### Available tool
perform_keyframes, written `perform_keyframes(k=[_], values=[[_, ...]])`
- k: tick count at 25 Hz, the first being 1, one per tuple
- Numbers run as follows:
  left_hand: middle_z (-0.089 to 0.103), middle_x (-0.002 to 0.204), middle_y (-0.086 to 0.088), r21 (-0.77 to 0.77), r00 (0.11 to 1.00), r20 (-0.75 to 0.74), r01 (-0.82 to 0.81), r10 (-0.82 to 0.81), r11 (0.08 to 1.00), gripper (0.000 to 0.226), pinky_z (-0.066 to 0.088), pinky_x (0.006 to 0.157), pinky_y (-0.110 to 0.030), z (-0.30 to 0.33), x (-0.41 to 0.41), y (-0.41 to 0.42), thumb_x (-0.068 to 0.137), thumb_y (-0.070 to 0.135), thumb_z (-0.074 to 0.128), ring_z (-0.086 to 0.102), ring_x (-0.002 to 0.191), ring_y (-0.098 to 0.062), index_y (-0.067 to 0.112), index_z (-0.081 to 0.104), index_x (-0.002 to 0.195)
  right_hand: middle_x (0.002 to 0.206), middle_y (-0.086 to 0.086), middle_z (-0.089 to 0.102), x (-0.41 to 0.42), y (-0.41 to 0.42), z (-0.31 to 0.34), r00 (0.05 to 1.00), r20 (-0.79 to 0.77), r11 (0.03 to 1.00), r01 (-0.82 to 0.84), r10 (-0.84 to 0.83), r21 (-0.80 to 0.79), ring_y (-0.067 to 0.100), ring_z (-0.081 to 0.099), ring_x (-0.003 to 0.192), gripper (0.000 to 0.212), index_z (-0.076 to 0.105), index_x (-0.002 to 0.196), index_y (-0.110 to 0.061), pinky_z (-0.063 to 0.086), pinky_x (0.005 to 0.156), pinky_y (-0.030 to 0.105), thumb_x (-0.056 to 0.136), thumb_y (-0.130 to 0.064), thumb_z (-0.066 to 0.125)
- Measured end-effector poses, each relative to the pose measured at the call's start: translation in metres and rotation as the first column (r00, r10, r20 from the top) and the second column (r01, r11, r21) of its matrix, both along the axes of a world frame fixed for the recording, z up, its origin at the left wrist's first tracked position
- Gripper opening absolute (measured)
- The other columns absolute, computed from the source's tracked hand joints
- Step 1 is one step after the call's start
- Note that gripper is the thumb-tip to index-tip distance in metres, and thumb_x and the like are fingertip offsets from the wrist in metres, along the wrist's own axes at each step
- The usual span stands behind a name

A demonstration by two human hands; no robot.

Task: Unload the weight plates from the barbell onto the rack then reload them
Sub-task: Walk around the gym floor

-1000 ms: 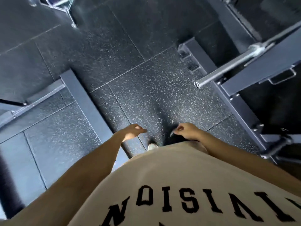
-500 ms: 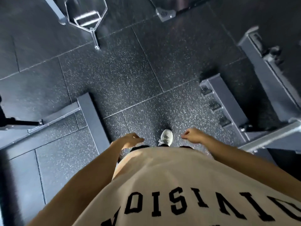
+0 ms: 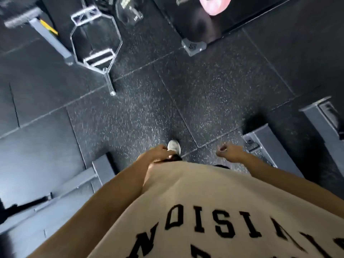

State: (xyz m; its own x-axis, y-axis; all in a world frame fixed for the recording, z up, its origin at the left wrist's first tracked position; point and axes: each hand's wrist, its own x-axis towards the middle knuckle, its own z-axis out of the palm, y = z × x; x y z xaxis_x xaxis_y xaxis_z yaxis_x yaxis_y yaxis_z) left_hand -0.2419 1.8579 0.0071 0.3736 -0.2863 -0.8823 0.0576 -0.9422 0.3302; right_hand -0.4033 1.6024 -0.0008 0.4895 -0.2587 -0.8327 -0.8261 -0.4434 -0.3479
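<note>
Below the head camera, one view only: person walking across speckled rubber floor [image 3: 214,94], both hands empty.

Task status: no plate is being carried. A pink weight plate [image 3: 216,5] sits on a bar at the top edge, far ahead of the right hand, partly cut off by the frame; whether that bar is the task's barbell cannot be told. The storage rack is not identifiable with certainty; grey steel frame feet [image 3: 268,144] lie just beside and beyond the right hand, another grey frame [image 3: 100,172] just below the left hand. How many plates are off or back on cannot be judged; by appearance this is a walk between stations.

Left hand [image 3: 158,151]: low in front of the hip, fingers loosely curled, holding nothing, overlapping the white shoe [image 3: 174,146] in view.

Right hand [image 3: 228,150]: low, out from the body, fingers loosely curled, holding nothing.

Other: a hex trap bar [image 3: 96,36] lies on the floor well ahead of the left hand. Beige lettered shirt [image 3: 214,211] fills the foreground.
</note>
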Motion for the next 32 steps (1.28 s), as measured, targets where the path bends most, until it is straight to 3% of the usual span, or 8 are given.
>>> perform_keyframes(k=[3, 6, 12, 15, 19, 23, 28, 32], values=[[0.046, 0.147, -0.015, 0.016, 0.995, -0.02, 0.102, -0.102, 0.995, 0.066, 0.04, 0.106, -0.038, 0.015, 0.112, -0.06, 0.095, 0.05, 0.057, 0.05, 0.128, -0.031, 0.007, 0.043, 0.143, 0.105, 0.013, 0.069, 0.082, -0.042, 0.014, 0.972, 0.112, 0.977, 0.211, -0.205, -0.036, 0.026, 0.062, 0.095, 0.024, 0.065, 0.096, -0.01, 0.042, 0.071, 0.028, 0.092, -0.034, 0.064], [0.045, 0.149, -0.013, 0.027, 0.972, 0.014, 0.233, -0.233, 0.972, 0.068, 0.037, 0.111, -0.047, 0.024, 0.194, -0.128, 0.095, 0.053, 0.056, 0.047, 0.131, -0.032, 0.009, 0.041, 0.145, 0.112, 0.019, 0.068, 0.141, -0.083, 0.019, 0.917, 0.159, 0.926, 0.375, -0.365, -0.037, 0.033, 0.062, 0.105, 0.043, 0.066, 0.105, 0.002, 0.046, 0.091, 0.039, 0.09, -0.038, 0.064], [0.056, 0.137, -0.014, 0.09, 0.873, -0.075, 0.487, -0.481, 0.869, 0.058, 0.04, 0.089, -0.03, 0.008, 0.293, -0.263, 0.096, 0.048, 0.057, 0.054, 0.121, -0.029, 0.004, 0.053, 0.133, 0.126, 0.015, 0.062, 0.219, -0.19, -0.017, 0.945, -0.048, 0.946, 0.324, -0.323, 0.02, 0.029, 0.057, 0.116, 0.043, 0.064, 0.12, -0.006, 0.04, 0.083, 0.027, 0.095, -0.04, 0.056], [0.054, 0.136, -0.013, 0.148, 0.86, -0.064, 0.51, -0.506, 0.847, 0.058, 0.043, 0.096, -0.032, 0.014, 0.348, -0.351, 0.096, 0.049, 0.056, 0.053, 0.123, -0.03, 0.005, 0.051, 0.134, 0.12, 0.016, 0.065, 0.26, -0.276, -0.022, 0.918, -0.078, 0.919, 0.393, -0.389, 0.039, 0.027, 0.06, 0.104, 0.04, 0.065, 0.116, -0.004, 0.045, 0.081, 0.028, 0.093, -0.037, 0.06], [0.053, 0.099, -0.006, 0.008, 0.898, 0.069, 0.436, -0.436, 0.9, 0.033, 0.038, 0.08, -0.029, 0.035, 0.425, -0.489, 0.096, 0.046, 0.058, 0.054, 0.091, -0.02, 0.015, 0.06, 0.102, 0.122, 0.017, 0.063, 0.322, -0.409, -0.002, 0.85, 0.006, 0.848, 0.525, -0.527, 0.074, 0.028, 0.06, 0.104, 0.048, 0.058, 0.127, 0.002, 0.044, 0.079, 0.027, 0.094, -0.032, 0.063], [0.06, 0.114, -0.004, -0.028, 0.881, 0.125, 0.463, -0.457, 0.886, 0.048, 0.045, 0.091, -0.035, 0.03, 0.471, -0.631, 0.092, 0.049, 0.062, 0.056, 0.106, -0.023, 0.01, 0.059, 0.12, 0.136, 0.014, 0.056, 0.371, -0.522, 0.008, 0.787, 0.086, 0.792, 0.607, -0.611, 0.069, 0.032, 0.055, 0.118, 0.053, 0.052, 0.134, -0.004, 0.047, 0.092, 0.035, 0.094, -0.038, 0.059], [0.064, 0.122, -0.004, 0.054, 0.758, 0.063, 0.647, -0.649, 0.761, 0.048, 0.044, 0.092, -0.033, -0.006, 0.524, -0.787, 0.09, 0.055, 0.06, 0.058, 0.104, -0.02, 0.017, 0.062, 0.118, 0.131, 0.01, 0.06, 0.404, -0.644, -0.022, 0.793, -0.035, 0.791, 0.61, -0.609, 0.052, 0.029, 0.058, 0.114, 0.043, 0.061, 0.126, -0.009, 0.048, 0.093, 0.036, 0.093, -0.037, 0.061], [0.06, 0.123, -0.003, 0.061, 0.738, 0.051, 0.67, -0.672, 0.74, 0.046, 0.046, 0.092, -0.036, -0.002, 0.582, -0.947, 0.09, 0.058, 0.059, 0.055, 0.102, -0.019, 0.02, 0.06, 0.116, 0.129, 0.014, 0.061, 0.425, -0.773, -0.009, 0.612, -0.013, 0.612, 0.79, -0.791, -0.024, 0.032, 0.059, 0.112, 0.047, 0.057, 0.13, -0.005, 0.049, 0.09, 0.036, 0.093, -0.034, 0.063]])
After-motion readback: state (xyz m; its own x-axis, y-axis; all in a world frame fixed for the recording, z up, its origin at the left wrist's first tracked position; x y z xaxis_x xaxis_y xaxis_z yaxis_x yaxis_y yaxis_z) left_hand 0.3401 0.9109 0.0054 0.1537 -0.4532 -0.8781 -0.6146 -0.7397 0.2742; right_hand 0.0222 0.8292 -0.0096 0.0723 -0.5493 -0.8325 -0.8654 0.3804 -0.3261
